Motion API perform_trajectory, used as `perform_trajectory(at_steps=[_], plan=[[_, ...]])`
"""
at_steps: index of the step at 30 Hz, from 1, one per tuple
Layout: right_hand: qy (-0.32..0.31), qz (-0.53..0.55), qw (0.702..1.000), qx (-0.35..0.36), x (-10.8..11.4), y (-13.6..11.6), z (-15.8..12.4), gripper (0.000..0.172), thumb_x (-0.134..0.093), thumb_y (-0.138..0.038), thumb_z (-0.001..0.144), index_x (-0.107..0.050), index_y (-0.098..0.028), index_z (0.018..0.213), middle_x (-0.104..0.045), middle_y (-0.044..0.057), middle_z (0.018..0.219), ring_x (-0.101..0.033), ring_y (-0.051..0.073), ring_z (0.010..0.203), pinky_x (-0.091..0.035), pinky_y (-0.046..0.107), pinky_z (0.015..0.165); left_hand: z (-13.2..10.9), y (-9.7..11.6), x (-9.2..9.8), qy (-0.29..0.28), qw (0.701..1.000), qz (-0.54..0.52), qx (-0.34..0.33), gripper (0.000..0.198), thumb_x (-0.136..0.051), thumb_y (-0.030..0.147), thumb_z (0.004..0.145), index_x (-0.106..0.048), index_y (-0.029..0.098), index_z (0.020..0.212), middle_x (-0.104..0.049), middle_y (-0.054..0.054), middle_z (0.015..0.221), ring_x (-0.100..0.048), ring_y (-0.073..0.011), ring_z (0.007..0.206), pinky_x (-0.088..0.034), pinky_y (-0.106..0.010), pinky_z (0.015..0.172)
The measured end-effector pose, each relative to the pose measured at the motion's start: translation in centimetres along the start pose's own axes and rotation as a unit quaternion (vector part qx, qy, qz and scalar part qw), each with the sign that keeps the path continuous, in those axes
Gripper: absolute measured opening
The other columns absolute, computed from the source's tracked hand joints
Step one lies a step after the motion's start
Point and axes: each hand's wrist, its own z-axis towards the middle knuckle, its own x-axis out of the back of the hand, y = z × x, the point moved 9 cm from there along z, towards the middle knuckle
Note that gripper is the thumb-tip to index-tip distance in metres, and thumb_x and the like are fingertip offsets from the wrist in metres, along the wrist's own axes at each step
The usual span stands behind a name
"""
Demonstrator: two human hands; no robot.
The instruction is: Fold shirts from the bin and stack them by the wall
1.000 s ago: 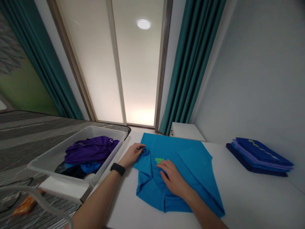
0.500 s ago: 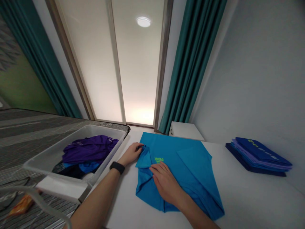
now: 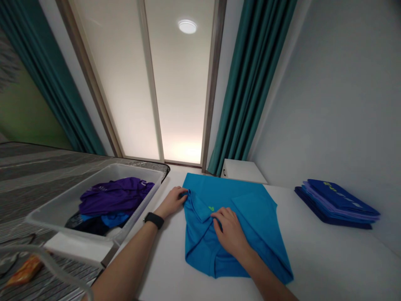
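Note:
A bright blue T-shirt (image 3: 216, 184) lies on the white table with both its sides partly folded inward. My left hand (image 3: 173, 202), with a black watch on the wrist, pinches the shirt's left edge near the far end. My right hand (image 3: 229, 229) is closed on the corner of the folded-over sleeve near the middle of the shirt. Part of the green lettering on the shirt is covered by the sleeve and my right hand.
Left of the table stands a clear plastic bin (image 3: 40, 215) holding crumpled purple and blue clothes (image 3: 115, 198). A stack of folded shirts (image 3: 340, 202) lies at the right by the wall. A white cabinet (image 3: 244, 170) stands behind the table.
My right hand has moved right, drawing the sleeve corner toward the shirt's middle. The left side now lies further in and covers more of the lettering. My left hand stays at the edge.

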Motion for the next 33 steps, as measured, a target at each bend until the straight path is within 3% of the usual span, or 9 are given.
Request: perform_trajectory(at_steps=[6,10,14,16,19,23,27,33], plan=[[-0.035,-0.017,0.997,0.065,-0.6,-2.9,0.9,0.013,-0.049,-0.021,0.093,-0.06,-0.023,0.1,-0.06,0.006,0.1,-0.052,0.023,0.097,-0.041,0.037,0.085,0.1,0.2,-0.2,-0.005,1.0,0.021,0.001,0.026,-0.055,0.025,0.084,-0.069,0.019,0.105,-0.065,-0.009,0.098,-0.059,-0.0245,0.097,-0.045,-0.036,0.09],[-0.046,-0.088,0.994,0.052,-1.7,-3.0,1.8,0.016,-0.056,-0.033,0.091,-0.058,-0.021,0.102,-0.059,0.009,0.102,-0.053,0.026,0.097,-0.041,0.039,0.083,0.1,-0.1,-0.3,-0.003,1.0,0.027,-0.002,0.025,-0.054,0.026,0.083,-0.069,0.019,0.104,-0.065,-0.009,0.098,-0.059,-0.0247,0.097,-0.045,-0.037,0.091],[-0.04,-0.14,0.988,0.056,-2.5,-2.4,2.9,0.009,-0.052,-0.026,0.091,-0.059,-0.02,0.092,-0.061,0.01,0.099,-0.054,0.026,0.097,-0.041,0.039,0.084,0.1,-0.2,-0.3,0.002,1.0,0.018,-0.007,0.025,-0.054,0.026,0.083,-0.069,0.019,0.102,-0.066,-0.009,0.098,-0.06,-0.0248,0.097,-0.045,-0.037,0.091],[-0.031,-0.13,0.99,0.038,-2.3,-1.5,3.9,0.012,-0.048,-0.023,0.093,-0.059,-0.02,0.089,-0.063,0.01,0.096,-0.055,0.025,0.096,-0.041,0.036,0.083,0.1,-0.1,-0.3,0.005,1.0,0.012,-0.012,0.026,-0.054,0.026,0.082,-0.069,0.018,0.102,-0.066,-0.01,0.098,-0.06,-0.0251,0.097,-0.046,-0.037,0.091],[-0.023,-0.081,0.995,-0.048,-1.4,1.6,6.1,0.018,-0.043,-0.027,0.096,-0.059,-0.021,0.091,-0.066,0.006,0.09,-0.059,0.021,0.088,-0.041,0.03,0.075,0.1,-0.1,-0.1,0.008,1.0,0.004,-0.005,0.029,-0.05,0.027,0.085,-0.069,0.017,0.104,-0.067,-0.01,0.1,-0.061,-0.025,0.098,-0.046,-0.036,0.091],[-0.057,-0.054,0.985,-0.151,-1.3,6.1,8.3,0.024,-0.04,-0.03,0.098,-0.061,-0.02,0.095,-0.069,0.005,0.085,-0.063,0.018,0.078,-0.039,0.027,0.066,0.0,0.0,0.3,0.013,1.0,-0.006,0.005,0.031,-0.044,0.025,0.088,-0.067,0.016,0.106,-0.067,-0.01,0.104,-0.06,-0.0239,0.101,-0.045,-0.036,0.093],[-0.07,-0.068,0.981,-0.168,-1.8,8.0,8.2,0.025,-0.045,-0.021,0.094,-0.059,-0.019,0.114,-0.072,0.008,0.095,-0.066,0.021,0.088,-0.041,0.028,0.072,0.0,0.1,0.5,0.026,1.0,0.008,0.004,0.031,-0.046,0.019,0.084,-0.067,0.015,0.106,-0.067,-0.01,0.101,-0.06,-0.0242,0.099,-0.045,-0.037,0.091],[-0.057,-0.076,0.985,-0.142,-1.9,8.4,7.1,0.039,-0.041,-0.022,0.096,-0.047,-0.019,0.134,-0.07,0.011,0.11,-0.065,0.023,0.1,-0.043,0.032,0.082,0.2,-0.1,0.0,0.027,0.997,0.075,-0.006,0.028,-0.051,0.023,0.084,-0.067,0.016,0.106,-0.064,-0.01,0.094,-0.057,-0.0265,0.096,-0.045,-0.038,0.087]])
